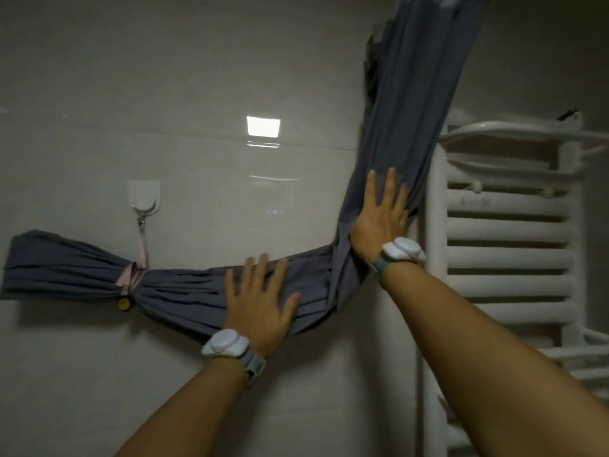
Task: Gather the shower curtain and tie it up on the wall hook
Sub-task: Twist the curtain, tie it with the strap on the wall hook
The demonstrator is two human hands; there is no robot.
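Observation:
The grey shower curtain (pixel 184 288) is gathered into a bundle that runs across the tiled wall, bends at the right and rises to the top of the view. A pink tie (pixel 133 275) with a yellow button wraps the bundle at the left and hangs from the metal wall hook (pixel 144 207) on a white adhesive pad. My left hand (pixel 260 301) lies flat with spread fingers on the horizontal stretch of curtain. My right hand (pixel 380 212) presses flat on the rising stretch, just above the bend. Both wrists wear white sensor bands.
A white ladder-style towel radiator (pixel 507 232) stands on the wall at the right, close to my right hand. The glossy tiled wall (pixel 230 77) fills the rest of the view and reflects a ceiling light.

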